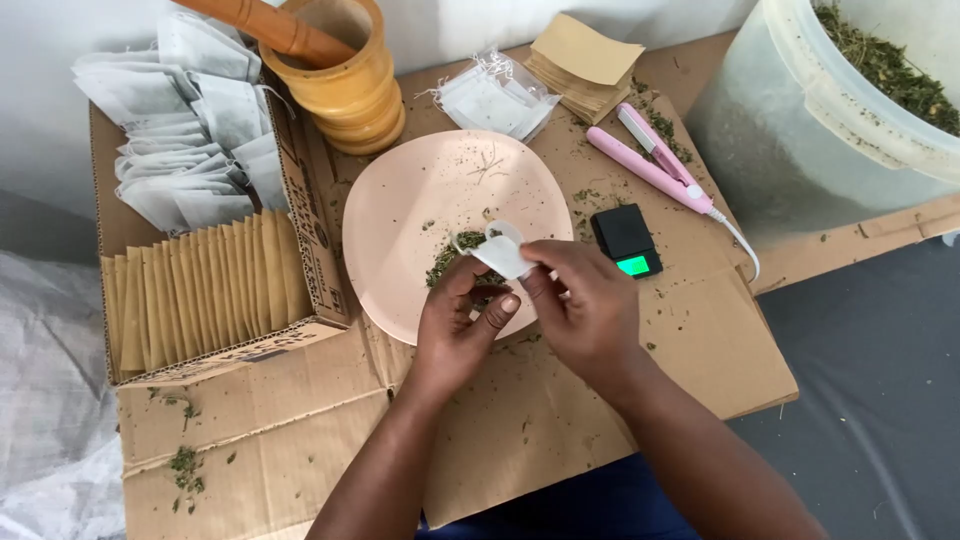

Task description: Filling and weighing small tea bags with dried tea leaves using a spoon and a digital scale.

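My left hand (455,325) and my right hand (585,310) meet over the near edge of a pale pink plate (420,205). Together they pinch a small white tea bag (503,255) between thumbs and fingers, its mouth turned up. A little heap of dried green herb (452,258) lies on the plate just beyond the bag. A white spoon-like scoop (500,232) pokes out behind the bag, touching the herb.
An open cardboard box (300,190) on the left holds white bags and brown envelopes. Behind the plate stand a wooden mortar with pestle (345,80), packed bags (495,95), brown envelopes (585,60), a pink sealer (655,160), a small black scale (625,240) and a herb bucket (830,100).
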